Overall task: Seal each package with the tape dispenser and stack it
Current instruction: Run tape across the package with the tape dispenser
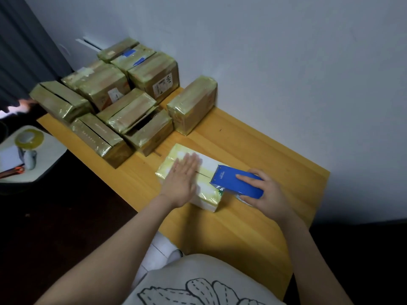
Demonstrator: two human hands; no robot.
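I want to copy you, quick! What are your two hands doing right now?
Left hand: open, flat on the package.
Right hand: holding the dispenser.

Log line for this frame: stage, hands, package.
stage: taping | left hand: pressed flat on white package | right hand: grips blue tape dispenser at package end | taped boxes: piled behind on table

Left hand [181,180] flat, fingers straight, pressing the top of a white package [204,200] on the wooden table [253,227]. Right hand [267,191] grips the blue tape dispenser [233,179], serrated edge on the package top, at its right end. Taped brown boxes [114,100] piled at the table's far left, one taped box [192,104] alone by the wall. Tape roll [29,139] on a side table [50,157], left.
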